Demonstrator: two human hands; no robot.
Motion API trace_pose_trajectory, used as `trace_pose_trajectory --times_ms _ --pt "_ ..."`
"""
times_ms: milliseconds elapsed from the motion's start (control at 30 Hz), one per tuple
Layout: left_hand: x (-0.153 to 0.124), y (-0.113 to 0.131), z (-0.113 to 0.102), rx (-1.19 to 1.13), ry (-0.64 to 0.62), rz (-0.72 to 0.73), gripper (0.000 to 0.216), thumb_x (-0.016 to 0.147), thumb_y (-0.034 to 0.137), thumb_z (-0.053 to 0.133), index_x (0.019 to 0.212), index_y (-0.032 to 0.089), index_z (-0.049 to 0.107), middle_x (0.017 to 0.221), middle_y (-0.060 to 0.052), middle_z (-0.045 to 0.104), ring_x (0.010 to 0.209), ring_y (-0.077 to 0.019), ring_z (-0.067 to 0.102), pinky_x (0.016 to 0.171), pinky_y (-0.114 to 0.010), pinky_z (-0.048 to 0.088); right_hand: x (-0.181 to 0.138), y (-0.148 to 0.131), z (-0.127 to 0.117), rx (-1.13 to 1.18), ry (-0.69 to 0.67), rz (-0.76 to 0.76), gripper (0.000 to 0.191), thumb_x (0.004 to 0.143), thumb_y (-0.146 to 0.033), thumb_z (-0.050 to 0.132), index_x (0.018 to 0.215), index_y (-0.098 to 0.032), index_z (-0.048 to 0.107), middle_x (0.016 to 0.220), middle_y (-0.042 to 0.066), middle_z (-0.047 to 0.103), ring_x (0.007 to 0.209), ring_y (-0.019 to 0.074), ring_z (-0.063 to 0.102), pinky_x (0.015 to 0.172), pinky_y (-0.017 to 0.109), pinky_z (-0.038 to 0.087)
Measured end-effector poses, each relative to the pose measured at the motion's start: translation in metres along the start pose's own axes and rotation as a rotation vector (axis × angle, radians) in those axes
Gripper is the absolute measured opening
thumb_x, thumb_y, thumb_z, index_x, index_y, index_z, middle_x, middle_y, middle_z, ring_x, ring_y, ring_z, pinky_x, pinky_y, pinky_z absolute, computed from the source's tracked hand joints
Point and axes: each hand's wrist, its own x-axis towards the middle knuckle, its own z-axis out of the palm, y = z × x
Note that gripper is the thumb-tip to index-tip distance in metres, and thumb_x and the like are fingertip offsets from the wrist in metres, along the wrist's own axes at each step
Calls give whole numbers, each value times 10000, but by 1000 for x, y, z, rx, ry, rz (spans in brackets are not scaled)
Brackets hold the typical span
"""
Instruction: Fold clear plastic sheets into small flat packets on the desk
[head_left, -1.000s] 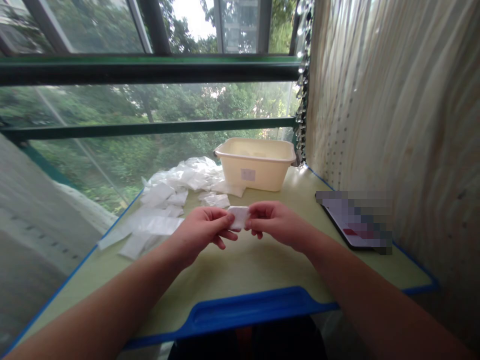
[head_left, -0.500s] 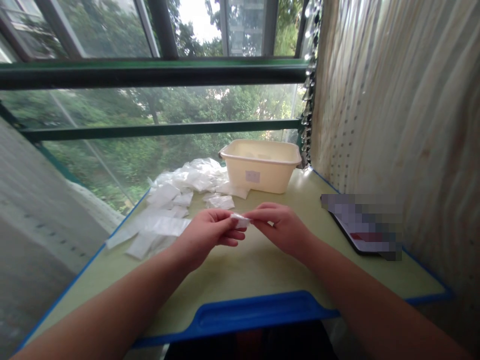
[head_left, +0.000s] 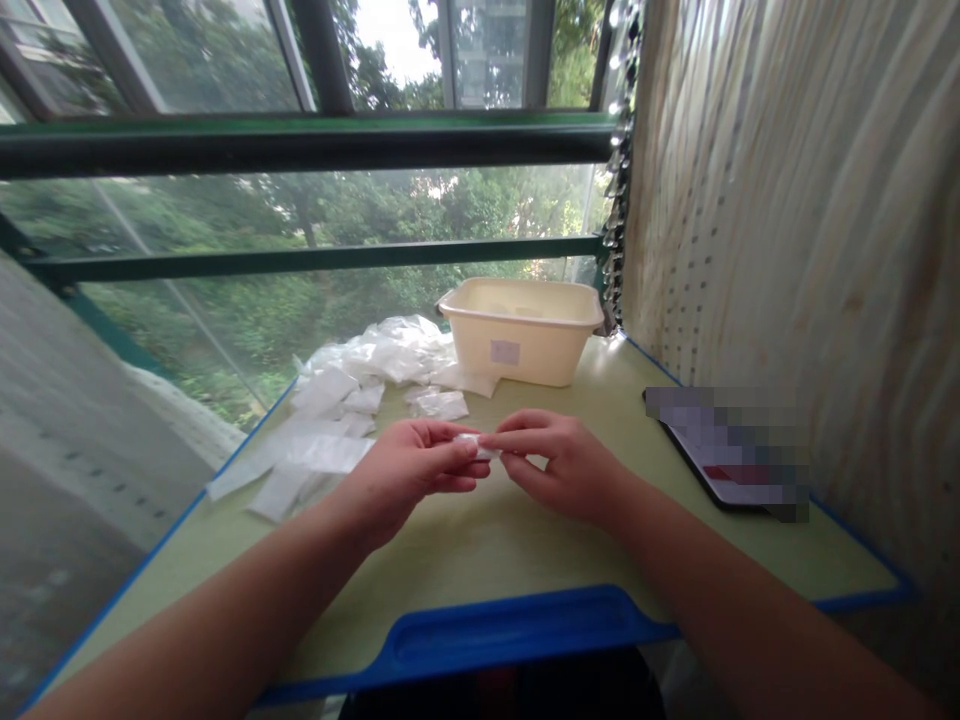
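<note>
My left hand and my right hand meet over the middle of a pale green table. Together their fingertips pinch a small white folded piece, now almost hidden between thumbs and forefingers. Both hands are closed round it. A heap of white and clear plastic pieces lies on the table to the far left of my hands. A cream plastic tub with a small label stands behind them at the table's far edge.
A flat dark-edged device lies on the right side of the table beside a perforated wall panel. Green window rails run along the far and left side. A blue handle recess forms the near edge.
The white piece showed as a flat rectangle a second ago; it is now folded small and nearly covered by my fingers. My hands have drawn closer together.
</note>
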Motion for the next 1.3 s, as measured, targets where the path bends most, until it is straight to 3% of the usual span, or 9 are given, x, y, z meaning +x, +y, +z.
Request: trace_pose_trajectory --times_ms 167,300,433,500,667,833,933,1133,1300 --pt "-3 4 2 82 -5 110 302 716 326 654 961 151 640 880 -77 689 799 -177 642 643 -243 525 3 -5 3 292 23 286 368 745 -356 588 1069 -183 614 885 60 639 679 131 588 618 256 490" --pt "-4 4 6 131 -15 121 317 730 347 630 976 148 620 870 -75 684 785 -186 645 624 -262 533 5 -4 5 431 -18 370 309 748 -372 586 954 -151 652 764 52 651 656 137 578 594 260 484" --pt "-3 3 6 226 81 118 265 707 355 645 833 122 626 740 -64 673 742 -200 648 539 -244 524 5 -2 4 555 -17 435 275 713 -348 626 880 -131 656 735 48 647 632 133 575 571 262 488" --pt "-4 5 3 245 65 135 235 713 346 640 794 126 636 723 -59 669 717 -190 645 501 -217 506 5 -2 2 623 -19 447 263 706 -330 636 875 -130 661 727 45 647 625 126 572 576 261 486" --pt "-9 13 -5 111 -111 111 188 759 309 606 824 138 647 823 -76 672 691 -157 633 480 -185 483 6 -4 -4 772 -36 452 252 724 -301 627 917 -145 670 688 27 636 587 103 552 584 255 470" --pt "-5 12 -7 -22 -225 62 152 779 267 593 862 145 630 746 -45 655 527 -68 549 391 -124 384 5 -4 -3 887 -59 432 212 728 -291 631 892 -163 675 722 24 641 583 89 530 583 249 449" --pt "-1 7 -5 -48 -277 37 159 781 280 591 817 126 607 765 -52 652 488 -42 512 376 -110 344 5 -3 -1 894 -65 411 178 722 -279 641 853 -164 679 698 14 614 587 84 513 583 240 431" --pt "4 -3 2 -149 -378 32 170 778 281 601 861 138 564 782 -45 635 462 -33 486 366 -118 306 5 0 6 876 -33 349 154 705 -264 660 845 -212 698 864 7 472 753 97 513 692 247 428" --pt "4 -5 2 -147 -403 47 295 780 307 600 1026 146 575 722 -43 625 463 -35 460 382 -130 298 4 3 12 862 -52 362 264 708 -279 658 952 -225 571 732 -37 442 680 88 481 638 237 406"
